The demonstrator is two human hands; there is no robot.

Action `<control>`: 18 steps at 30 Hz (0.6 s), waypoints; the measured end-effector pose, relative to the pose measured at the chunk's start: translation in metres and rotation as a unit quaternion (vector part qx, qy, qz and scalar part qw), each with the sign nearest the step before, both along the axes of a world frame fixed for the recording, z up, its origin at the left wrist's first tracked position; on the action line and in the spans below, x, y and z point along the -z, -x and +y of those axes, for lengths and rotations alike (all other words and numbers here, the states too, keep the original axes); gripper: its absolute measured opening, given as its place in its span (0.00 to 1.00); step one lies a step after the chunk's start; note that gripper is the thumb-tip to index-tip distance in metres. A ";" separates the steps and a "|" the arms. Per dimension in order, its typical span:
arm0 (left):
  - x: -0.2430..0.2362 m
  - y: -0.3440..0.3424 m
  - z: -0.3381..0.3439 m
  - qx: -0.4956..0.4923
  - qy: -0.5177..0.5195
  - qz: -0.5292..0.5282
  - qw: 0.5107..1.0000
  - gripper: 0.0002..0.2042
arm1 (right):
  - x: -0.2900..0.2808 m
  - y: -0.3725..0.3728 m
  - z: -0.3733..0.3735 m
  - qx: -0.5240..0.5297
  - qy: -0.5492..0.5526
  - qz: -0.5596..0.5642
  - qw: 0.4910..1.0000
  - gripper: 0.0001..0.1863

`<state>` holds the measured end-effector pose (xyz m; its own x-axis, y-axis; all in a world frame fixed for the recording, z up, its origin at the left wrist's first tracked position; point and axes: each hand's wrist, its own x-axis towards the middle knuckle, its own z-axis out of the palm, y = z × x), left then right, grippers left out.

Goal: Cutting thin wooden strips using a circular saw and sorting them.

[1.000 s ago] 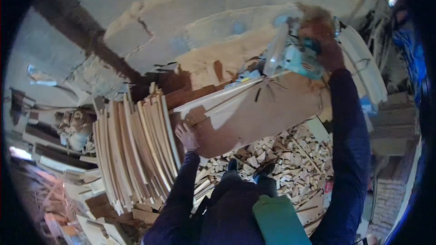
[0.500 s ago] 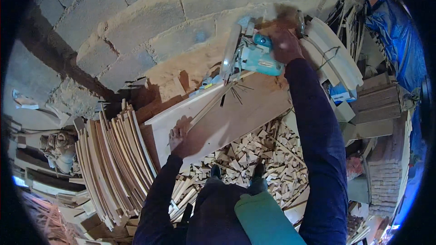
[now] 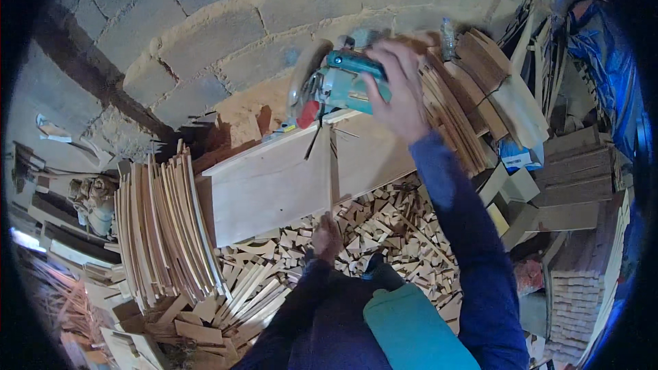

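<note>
A teal power saw (image 3: 349, 89) with a rounded grey guard stands at the far edge of a pale board (image 3: 267, 181). My right hand (image 3: 401, 89) is at the saw's handle, its thumb and fingers spread apart; whether they touch the handle is hard to see. Nearer to me, my left hand (image 3: 327, 238) is closed on the near end of a narrow wooden strip (image 3: 327, 171). The strip lies across the board, its far end below the saw. A few thin dark and pale slivers (image 3: 313, 142) lie by that end.
Many wood offcuts (image 3: 384, 226) cover the floor around my feet. Long curved strips (image 3: 164, 219) stand stacked at left. More boards (image 3: 473, 96) and a clear bottle (image 3: 448, 38) are right of the saw. A block wall (image 3: 219, 27) rises behind.
My left hand has swung the strip from slanting to nearly straight away from me, drawing its near end closer. My right hand's fingers now spread at the saw handle. The view has shifted.
</note>
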<state>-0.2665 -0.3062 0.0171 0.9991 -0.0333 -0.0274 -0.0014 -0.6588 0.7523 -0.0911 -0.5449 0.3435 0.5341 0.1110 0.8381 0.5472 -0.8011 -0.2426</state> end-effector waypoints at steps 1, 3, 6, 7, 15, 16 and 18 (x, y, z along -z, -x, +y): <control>0.000 0.003 -0.024 -0.007 0.001 0.002 1.000 0.15 | 0.017 0.027 -0.004 -0.009 -0.072 -0.014 0.997 0.19; 0.002 0.011 -0.061 -0.023 0.060 -0.015 0.998 0.13 | 0.065 0.084 -0.014 0.005 -0.168 0.053 0.984 0.17; 0.005 0.013 -0.103 -0.076 0.107 0.103 0.986 0.13 | 0.157 0.161 -0.040 0.069 -0.130 0.172 0.974 0.13; 0.005 0.015 -0.116 -0.088 0.061 0.065 0.992 0.13 | 0.187 0.188 -0.051 0.054 -0.142 0.229 0.961 0.12; 0.005 0.032 -0.171 -0.042 0.058 0.041 0.997 0.13 | 0.311 0.385 -0.117 0.096 -0.221 0.432 0.869 0.08; 0.006 0.036 -0.176 -0.046 0.055 0.026 0.997 0.13 | 0.315 0.396 -0.119 0.134 -0.221 0.492 0.831 0.08; 0.009 0.044 -0.188 0.049 -0.016 -0.073 0.996 0.17 | 0.318 0.409 -0.121 0.112 -0.237 0.470 0.843 0.07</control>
